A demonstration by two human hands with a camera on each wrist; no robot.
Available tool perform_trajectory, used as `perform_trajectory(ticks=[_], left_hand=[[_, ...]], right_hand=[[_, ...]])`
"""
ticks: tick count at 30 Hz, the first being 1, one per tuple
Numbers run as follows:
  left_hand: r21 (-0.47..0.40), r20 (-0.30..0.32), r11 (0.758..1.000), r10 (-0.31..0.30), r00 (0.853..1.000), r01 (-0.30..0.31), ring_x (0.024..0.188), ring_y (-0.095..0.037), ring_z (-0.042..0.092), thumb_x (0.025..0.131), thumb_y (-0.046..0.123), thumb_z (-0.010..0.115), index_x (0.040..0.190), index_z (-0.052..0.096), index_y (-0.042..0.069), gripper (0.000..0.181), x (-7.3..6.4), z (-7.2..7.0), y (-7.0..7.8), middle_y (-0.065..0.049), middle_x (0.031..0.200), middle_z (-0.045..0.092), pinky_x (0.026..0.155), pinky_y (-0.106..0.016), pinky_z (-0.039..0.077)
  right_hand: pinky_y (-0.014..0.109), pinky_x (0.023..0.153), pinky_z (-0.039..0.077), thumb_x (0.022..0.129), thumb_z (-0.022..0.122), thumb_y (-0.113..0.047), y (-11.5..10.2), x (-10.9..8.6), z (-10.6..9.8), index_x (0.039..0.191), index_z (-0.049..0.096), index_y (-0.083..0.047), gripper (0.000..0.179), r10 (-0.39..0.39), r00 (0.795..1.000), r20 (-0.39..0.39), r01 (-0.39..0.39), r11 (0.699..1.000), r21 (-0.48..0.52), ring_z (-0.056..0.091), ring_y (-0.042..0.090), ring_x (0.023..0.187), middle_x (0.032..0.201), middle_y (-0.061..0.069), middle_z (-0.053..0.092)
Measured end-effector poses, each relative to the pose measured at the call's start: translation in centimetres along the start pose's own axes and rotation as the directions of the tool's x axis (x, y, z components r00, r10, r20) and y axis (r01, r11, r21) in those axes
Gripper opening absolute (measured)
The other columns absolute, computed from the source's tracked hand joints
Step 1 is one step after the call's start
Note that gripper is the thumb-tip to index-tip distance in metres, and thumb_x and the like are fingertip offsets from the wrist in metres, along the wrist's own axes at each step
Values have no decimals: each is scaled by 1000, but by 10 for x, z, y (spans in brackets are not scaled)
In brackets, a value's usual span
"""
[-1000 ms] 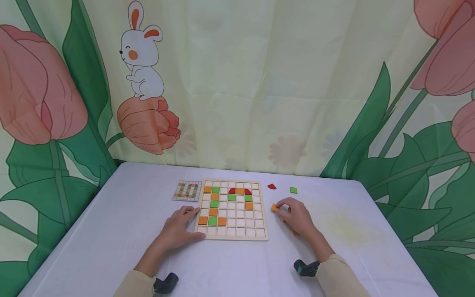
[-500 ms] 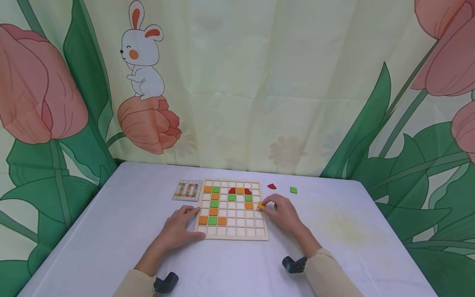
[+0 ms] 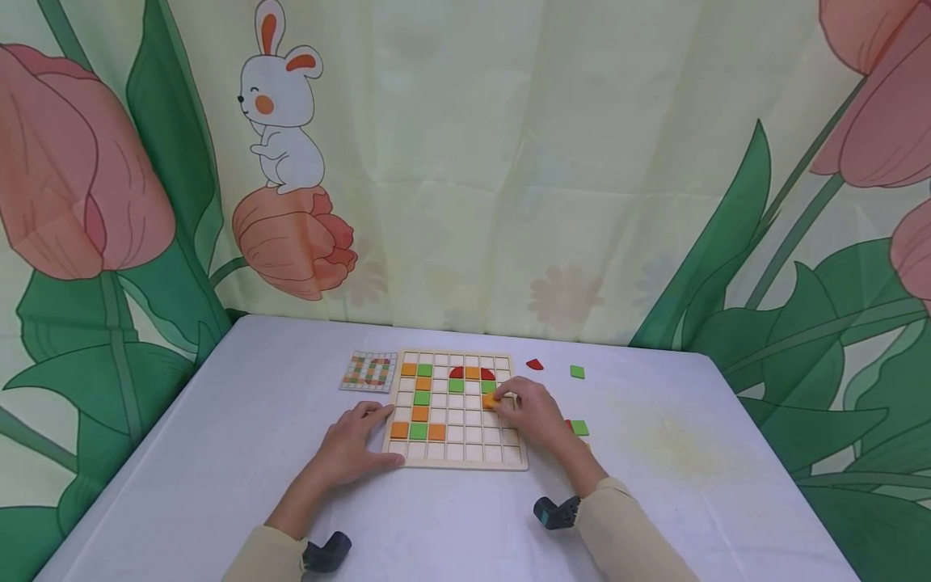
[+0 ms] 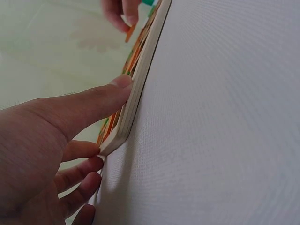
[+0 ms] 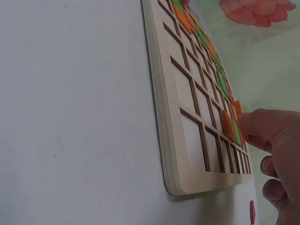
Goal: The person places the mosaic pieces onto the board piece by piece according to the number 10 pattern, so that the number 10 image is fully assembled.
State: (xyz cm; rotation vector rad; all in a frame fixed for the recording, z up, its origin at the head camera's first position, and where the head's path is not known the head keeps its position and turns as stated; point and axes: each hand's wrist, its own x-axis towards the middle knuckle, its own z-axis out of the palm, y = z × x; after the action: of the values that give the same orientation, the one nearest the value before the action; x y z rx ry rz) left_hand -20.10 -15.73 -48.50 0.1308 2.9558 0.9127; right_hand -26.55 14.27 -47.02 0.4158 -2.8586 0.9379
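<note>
My right hand [image 3: 534,411] pinches an orange square tile [image 5: 238,107] between thumb and fingertips, over the right part of a wooden grid board [image 3: 465,465]. In the head view the held tile overlaps the place of an orange tile in the grid. At the board's near left corner rests my left hand [image 3: 351,446], its extended thumb [image 4: 101,99] on the near rim and its fingertips against the left side. Green, orange and red pieces lie in the cells: a column of squares on the left, and red quarter-rounds with an orange square [image 3: 472,373] between them on the right.
A small printed pattern card [image 3: 368,371] lies beside the board's far left corner. To the right are a red curved piece [image 3: 534,364], a green square [image 3: 577,372], and another green square [image 3: 579,428] beside a red piece, partly behind my right hand. A printed curtain hangs behind the table.
My right hand has moved left with the orange tile, from the table beside the board to above its cells. The pieces near my right forearm have come into view. My left hand stays put.
</note>
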Motion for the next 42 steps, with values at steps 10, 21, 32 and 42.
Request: perform_trajectory(ticks=[10, 21, 32, 42], left_hand=[[6, 2, 1000, 4, 1000, -4, 125, -29, 45, 67, 46, 85, 143, 48, 19, 89, 0, 0, 0, -9, 139, 49, 100, -55, 40], [5, 0, 1000, 3, 1000, -3, 126, -29, 45, 66, 46, 85, 143, 48, 19, 90, 1, 1, -2, -9, 138, 49, 102, -55, 39], [8, 5, 1000, 9, 1000, -9, 126, -29, 44, 67, 48, 85, 144, 48, 19, 91, 1, 0, -1, -9, 139, 48, 103, -56, 38], [7, -4, 1000, 6, 1000, -6, 126, -29, 44, 67, 45, 86, 144, 48, 19, 89, -1, 0, -1, -9, 140, 48, 102, -56, 39]], right_hand=[[30, 79, 51, 84, 76, -21, -9, 2, 12, 95, 75, -18, 12, -17, 999, 29, 16, 999, 30, 57, 17, 93, 106, -1, 69], [42, 98, 50, 85, 75, -22, -20, 4, 26, 99, 75, -17, 15, -49, 998, 46, 47, 998, 31, 60, 22, 111, 112, 1, 70], [42, 103, 47, 84, 75, -21, -25, 14, 34, 102, 75, -18, 18, -80, 995, 57, 78, 997, 30, 60, 21, 117, 114, -1, 71], [43, 104, 46, 87, 72, -19, -27, 21, 37, 96, 77, -16, 11, -102, 992, 77, 96, 993, 73, 57, 21, 118, 115, -1, 68]])
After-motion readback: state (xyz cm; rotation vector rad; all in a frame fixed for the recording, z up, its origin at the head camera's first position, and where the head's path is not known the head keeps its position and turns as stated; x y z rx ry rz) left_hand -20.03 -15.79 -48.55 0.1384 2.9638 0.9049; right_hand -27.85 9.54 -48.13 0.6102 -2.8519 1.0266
